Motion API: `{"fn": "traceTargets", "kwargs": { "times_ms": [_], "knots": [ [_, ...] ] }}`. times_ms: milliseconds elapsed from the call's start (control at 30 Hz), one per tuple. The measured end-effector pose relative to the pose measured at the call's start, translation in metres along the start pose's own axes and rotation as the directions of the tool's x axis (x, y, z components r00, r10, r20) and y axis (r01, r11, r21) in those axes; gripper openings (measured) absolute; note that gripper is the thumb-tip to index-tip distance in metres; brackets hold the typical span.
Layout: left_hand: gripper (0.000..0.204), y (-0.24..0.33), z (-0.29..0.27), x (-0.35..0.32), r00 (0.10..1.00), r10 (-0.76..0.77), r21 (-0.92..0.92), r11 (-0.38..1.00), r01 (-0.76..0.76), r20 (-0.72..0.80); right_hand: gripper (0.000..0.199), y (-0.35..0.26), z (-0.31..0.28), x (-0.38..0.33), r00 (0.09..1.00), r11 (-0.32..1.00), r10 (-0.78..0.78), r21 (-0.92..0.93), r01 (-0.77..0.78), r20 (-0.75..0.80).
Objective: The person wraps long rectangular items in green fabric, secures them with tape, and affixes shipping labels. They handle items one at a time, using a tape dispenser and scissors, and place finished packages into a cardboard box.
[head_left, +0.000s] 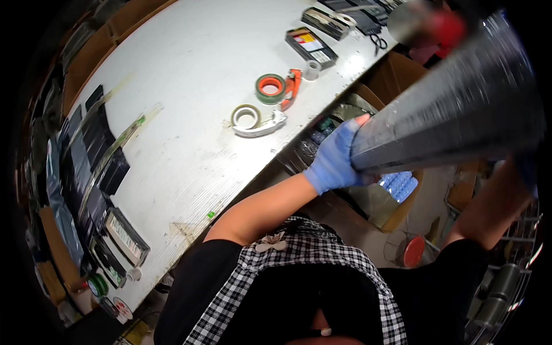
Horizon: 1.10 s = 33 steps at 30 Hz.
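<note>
While the left hand (332,164), in a blue glove, wraps closed around the near end of a large roll of clear shiny plastic film (454,109), its bare forearm rises from the lower middle. The right hand is hidden behind the roll's far side, so I cannot tell its grip. On the white surface (190,75) lie 2 tape dispensers, 1 green-and-orange (277,87), 1 white (253,119). Flat black packages with pale labels (123,236) line its left edge. Blur smears the roll's far end.
</note>
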<state>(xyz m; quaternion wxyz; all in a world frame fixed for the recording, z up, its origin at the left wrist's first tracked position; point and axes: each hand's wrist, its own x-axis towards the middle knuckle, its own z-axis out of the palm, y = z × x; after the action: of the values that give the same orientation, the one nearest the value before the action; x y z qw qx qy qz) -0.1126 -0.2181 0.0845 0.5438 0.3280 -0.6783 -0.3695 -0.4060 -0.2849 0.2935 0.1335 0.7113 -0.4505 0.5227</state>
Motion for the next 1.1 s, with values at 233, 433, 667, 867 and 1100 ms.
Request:
{"fn": "traceTargets", "kwargs": {
  "times_ms": [233,433,667,867,1100],
  "knots": [
    [0.117,0.033,-0.126,-0.119,0.832,-0.39,-0.365,0.897,0.248,-0.394,0.047,-0.155,0.281,-0.03,0.896,0.855,-0.335,0.493,0.159,0.292],
    [0.074,-0.004,-0.201,-0.172,0.585,-0.543,-0.355,0.839,0.413,-0.602,0.062,-0.194,0.368,-0.241,0.323,0.896,-0.391,0.275,0.35,0.862],
    [0.083,-0.071,-0.16,-0.204,0.271,-0.655,-0.277,0.607,0.745,-0.706,0.026,-0.182,0.307,-0.242,0.265,0.991,-0.121,0.102,0.083,0.957],
    [0.099,-0.081,-0.126,-0.137,0.144,-0.625,-0.246,0.494,0.834,-0.768,0.038,-0.069,0.212,-0.258,0.205,-0.079,0.373,0.251,-0.965,0.905],
    [0.08,-0.009,-0.058,-0.124,0.794,-0.321,0.415,0.717,0.56,-0.517,0.049,-0.045,0.18,-0.25,-0.133,-0.826,0.247,0.137,-0.547,0.96]
  ]
}}
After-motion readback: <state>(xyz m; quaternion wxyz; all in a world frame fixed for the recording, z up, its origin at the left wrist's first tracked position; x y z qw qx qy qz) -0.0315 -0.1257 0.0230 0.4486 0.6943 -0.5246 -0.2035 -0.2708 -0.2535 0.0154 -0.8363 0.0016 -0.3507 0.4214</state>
